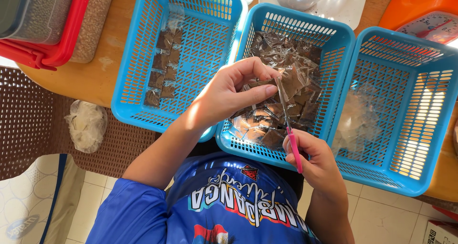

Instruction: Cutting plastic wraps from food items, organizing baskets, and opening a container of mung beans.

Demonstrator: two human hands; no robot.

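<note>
Now the left hand (224,93) pinches a small clear packet (291,82) between its fingers (260,90) at the centre of the frame. Just below, the right hand (312,160) is closed around pink-handled scissors (288,124), whose blades touch the packet. Under both hands stands the middle blue basket (341,43), full of such packets, on the tabletop (102,72).

Three blue baskets (305,34) stand side by side across the bench (102,72), leaving no gap between them. The left basket's right half is bare, and the bench's left edge is blocked by a red-lidded container (47,29).
</note>
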